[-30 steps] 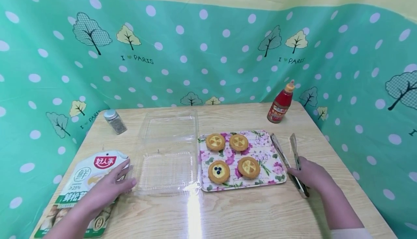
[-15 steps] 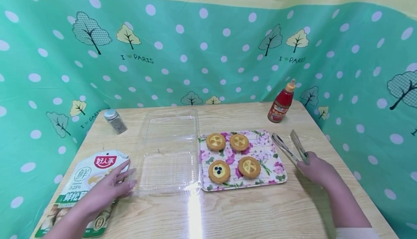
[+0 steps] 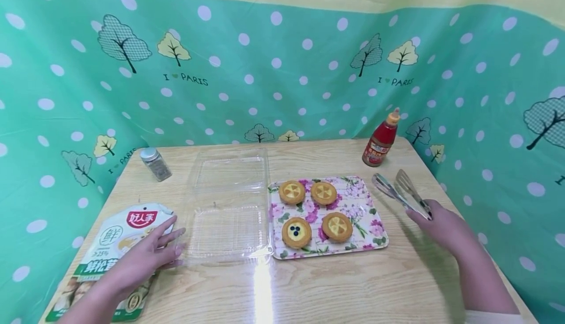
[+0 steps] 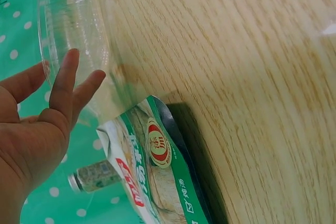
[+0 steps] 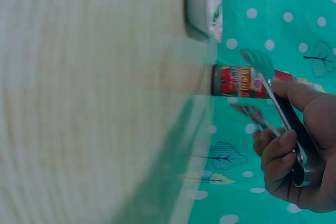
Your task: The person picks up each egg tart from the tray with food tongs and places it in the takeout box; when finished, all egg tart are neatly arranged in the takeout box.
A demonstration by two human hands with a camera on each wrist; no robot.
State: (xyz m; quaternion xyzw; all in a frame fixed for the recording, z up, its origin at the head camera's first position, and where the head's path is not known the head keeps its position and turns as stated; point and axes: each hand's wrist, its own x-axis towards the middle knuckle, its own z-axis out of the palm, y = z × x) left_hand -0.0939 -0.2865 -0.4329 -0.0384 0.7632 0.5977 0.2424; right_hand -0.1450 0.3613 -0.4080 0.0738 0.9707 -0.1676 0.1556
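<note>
My right hand [image 3: 443, 226] grips a pair of metal serving tongs [image 3: 397, 191], lifted above the table right of the tray, with their slotted ends spread apart. In the right wrist view, fingers and thumb wrap the dark handles of the tongs [image 5: 287, 114]. My left hand [image 3: 147, 255] has loosely spread fingers, over the white and green pouch [image 3: 103, 255] and beside the hinged clear plastic box [image 3: 229, 226], which lies unfolded. On the flowered tray [image 3: 362, 211] sit several egg tarts [image 3: 337, 227]; the front left tart [image 3: 296, 232] bears dark berries.
A red sauce bottle [image 3: 380, 142] stands at the back right of the wooden table [image 3: 318, 289]. At the back left stands a small jar [image 3: 156, 164] with a pale blue lid. A green dotted cloth [image 3: 273, 79] hangs round the back and sides.
My right hand has raised the tongs off the table, moving slightly rightward, and their ends now point up and away. The left hand has barely shifted. Tarts, tray and box are as before.
</note>
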